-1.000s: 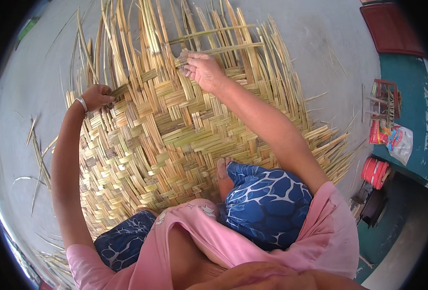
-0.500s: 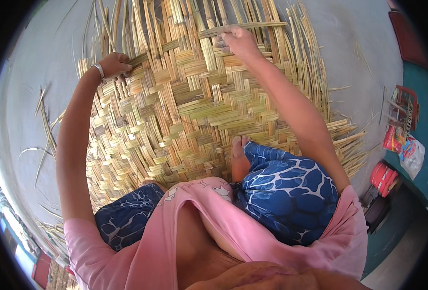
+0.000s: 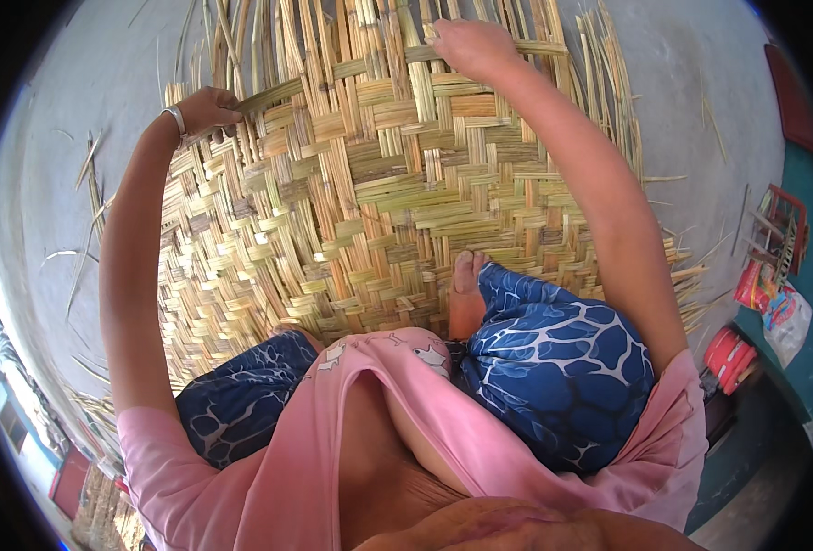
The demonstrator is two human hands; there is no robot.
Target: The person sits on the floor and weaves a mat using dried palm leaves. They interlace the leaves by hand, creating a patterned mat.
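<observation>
A woven mat (image 3: 333,230) of flattened, straw-coloured reed strips lies under and in front of me. One greenish crosswise strip (image 3: 351,68) passes over and under the upright strips near the mat's far edge. My left hand (image 3: 212,110) is closed around this strip's left end at the mat's upper left. At the far side, my right hand (image 3: 475,50) is closed, fingertips pinching a reed strip beside the crosswise one. Whether that is an upright strip is hard to see. Loose upright ends (image 3: 370,23) run off beyond both hands.
My bare foot (image 3: 467,271) rests on the mat. Scattered reed bits (image 3: 85,211) lie on the grey floor (image 3: 48,174) at left. To the right stand a red-framed rack (image 3: 778,230), a plastic packet (image 3: 784,321) and a round red object (image 3: 729,360).
My right hand has shifted right and farther out along the crosswise strip, its fingers now lower on the reeds' far part. My left hand keeps its hold, and the view has shifted slightly.
</observation>
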